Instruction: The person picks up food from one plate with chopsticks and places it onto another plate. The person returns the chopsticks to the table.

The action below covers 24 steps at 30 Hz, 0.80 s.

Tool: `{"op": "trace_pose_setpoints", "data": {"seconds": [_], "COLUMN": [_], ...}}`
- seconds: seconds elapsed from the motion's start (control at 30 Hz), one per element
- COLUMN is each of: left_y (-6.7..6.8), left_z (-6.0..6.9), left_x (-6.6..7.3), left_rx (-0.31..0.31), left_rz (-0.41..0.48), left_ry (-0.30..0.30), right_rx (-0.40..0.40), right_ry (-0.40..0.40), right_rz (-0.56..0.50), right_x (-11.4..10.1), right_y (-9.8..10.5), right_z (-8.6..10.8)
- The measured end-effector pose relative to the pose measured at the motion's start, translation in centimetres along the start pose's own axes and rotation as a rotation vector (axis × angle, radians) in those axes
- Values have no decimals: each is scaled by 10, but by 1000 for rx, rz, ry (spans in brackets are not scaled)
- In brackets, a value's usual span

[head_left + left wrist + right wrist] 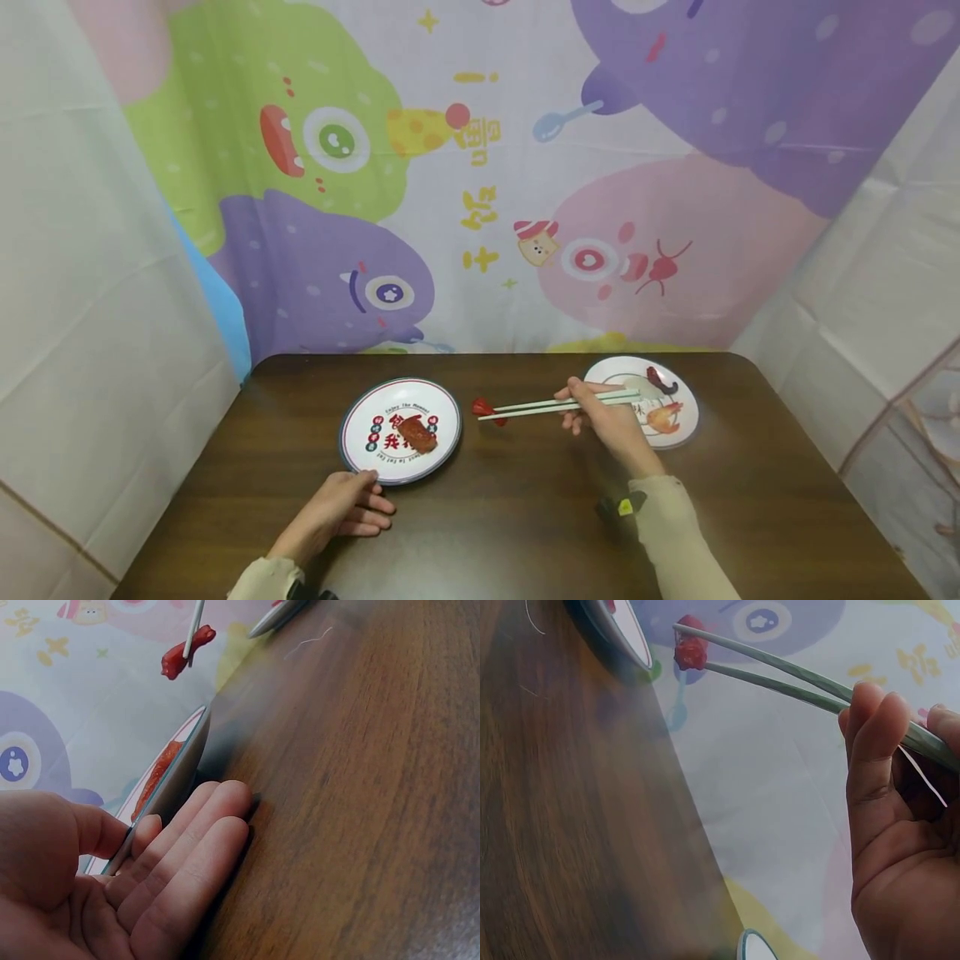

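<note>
My right hand (603, 417) grips a pair of pale green chopsticks (558, 406). Between their tips hangs a small glossy red food piece (187, 652), in the air just right of the left plate. My left hand (337, 510) pinches the near rim of that white plate (360, 417) between thumb and index finger, its other fingers stretched out low over the table. On the plate lies a reddish-brown glazed piece like a chicken wing (417, 435). Below the right hand in the head view is a second white plate (611, 367), partly hidden by it.
The second plate bears an orange shrimp (664, 418) and a dark red piece with a curled dark end (661, 381). A brown wooden table (480, 517) carries everything. Behind it hangs a cartoon-printed curtain (480, 308); pale sheeting (885, 275) flanks the sides.
</note>
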State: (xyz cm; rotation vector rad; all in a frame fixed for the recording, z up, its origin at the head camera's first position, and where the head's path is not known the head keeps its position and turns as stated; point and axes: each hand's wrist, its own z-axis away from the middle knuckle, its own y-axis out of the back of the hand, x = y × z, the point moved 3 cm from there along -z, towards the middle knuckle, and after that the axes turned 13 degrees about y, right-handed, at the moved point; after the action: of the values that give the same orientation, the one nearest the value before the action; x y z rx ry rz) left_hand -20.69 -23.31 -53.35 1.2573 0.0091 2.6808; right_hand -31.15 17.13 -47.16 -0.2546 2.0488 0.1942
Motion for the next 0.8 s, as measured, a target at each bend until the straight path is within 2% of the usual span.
{"op": "trace_pose_setpoints", "data": {"seconds": [0.17, 0.43, 0.6, 0.8], "left_y": [1, 1, 2, 2], "left_z": [0, -1, -2, -1], "left_x": [-1, 0, -1, 0], "left_rx": [-7, -6, -12, -10], "left_rz": [-8, -2, 0, -2], "left_ry": [3, 3, 6, 7], "right_rx": [-2, -43, -33, -32], "right_ry": [-2, 41, 48, 24], "right_rz": [18, 33, 20, 26], "right_x": [2, 1, 2, 4], "right_y": [-4, -14, -17, -20], "right_z": [3, 0, 0, -2]}}
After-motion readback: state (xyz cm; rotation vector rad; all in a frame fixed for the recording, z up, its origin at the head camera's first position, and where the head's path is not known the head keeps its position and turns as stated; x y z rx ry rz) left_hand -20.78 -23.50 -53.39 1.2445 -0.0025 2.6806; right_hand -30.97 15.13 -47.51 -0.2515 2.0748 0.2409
